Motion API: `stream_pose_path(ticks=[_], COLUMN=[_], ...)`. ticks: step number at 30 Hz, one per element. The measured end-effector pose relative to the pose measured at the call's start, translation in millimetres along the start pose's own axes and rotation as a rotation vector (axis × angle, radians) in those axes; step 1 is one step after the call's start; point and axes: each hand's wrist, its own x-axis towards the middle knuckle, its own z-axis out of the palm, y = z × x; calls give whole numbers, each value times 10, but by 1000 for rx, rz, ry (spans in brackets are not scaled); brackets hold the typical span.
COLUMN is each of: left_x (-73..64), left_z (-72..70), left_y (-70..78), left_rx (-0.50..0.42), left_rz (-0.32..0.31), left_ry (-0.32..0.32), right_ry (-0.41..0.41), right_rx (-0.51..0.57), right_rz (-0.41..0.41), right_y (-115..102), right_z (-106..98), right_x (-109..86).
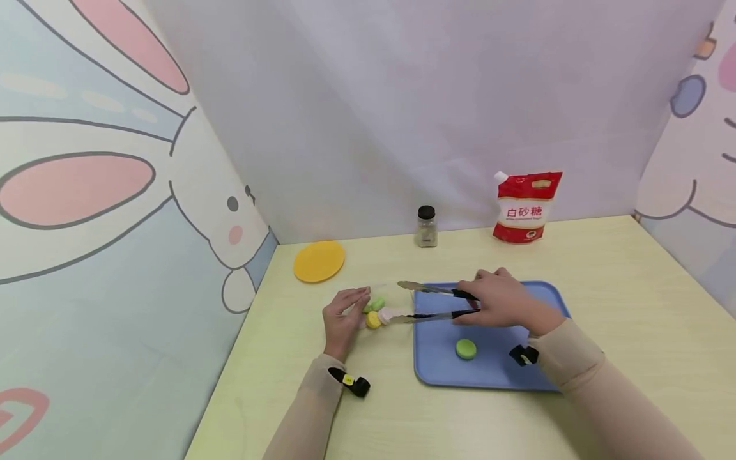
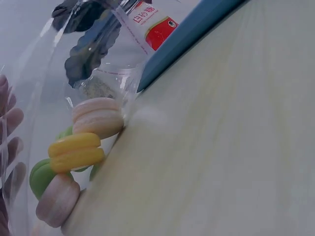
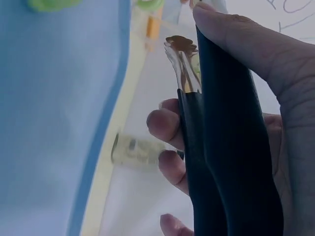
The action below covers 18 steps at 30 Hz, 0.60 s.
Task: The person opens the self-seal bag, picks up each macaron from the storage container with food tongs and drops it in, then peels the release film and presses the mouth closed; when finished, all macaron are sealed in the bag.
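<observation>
My left hand (image 1: pixel 343 318) holds the side of a clear plastic bag (image 2: pixel 37 93) lying on the table. Inside are pink macarons (image 2: pixel 98 118), a yellow macaron (image 2: pixel 76 151) and green macarons (image 2: pixel 41 178). My right hand (image 1: pixel 499 301) grips the black handles of metal tongs (image 1: pixel 434 316). Their arms are spread apart and point left, with the tips at the bag's mouth. The nearer tip is beside a pink macaron; whether they touch cannot be told. One green macaron (image 1: pixel 466 349) sits on the blue tray (image 1: pixel 439 374) below the right hand.
An orange round plate (image 1: pixel 319 261) lies at the back left of the table. A small black-capped jar (image 1: pixel 427 229) stands by the back wall. To its right is a red and white sugar pouch (image 1: pixel 522 211). Printed cloth walls enclose the table's sides.
</observation>
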Motion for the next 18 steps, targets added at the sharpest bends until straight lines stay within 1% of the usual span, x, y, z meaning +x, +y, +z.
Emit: stream_pose_path(ticks=[2, 5, 9, 11, 14, 16, 18], left_x=[-8, -10, -21, -26, -25, -19, -16], left_z=[6, 29, 57, 56, 36, 19, 10], left_y=[1, 6, 22, 29, 26, 13, -2], left_rx=[-2, -8, -4, 1, 1, -2, -2], left_rz=[-8, -13, -20, -25, -25, -18, -11], left_ry=[-3, -8, -16, -20, -21, -20, -18], right_ry=[24, 36, 38, 49, 61, 83, 100], right_rx=[-14, 47, 115, 97, 77, 66, 61], right_rz=[34, 86, 165, 201, 243, 243, 225], right_y=[86, 229, 382, 417, 433, 445, 462], right_z=[-8, 10, 92, 138, 211, 268, 336], right_x=[-167, -449, -868, -1051, -1235, -1303, -1341])
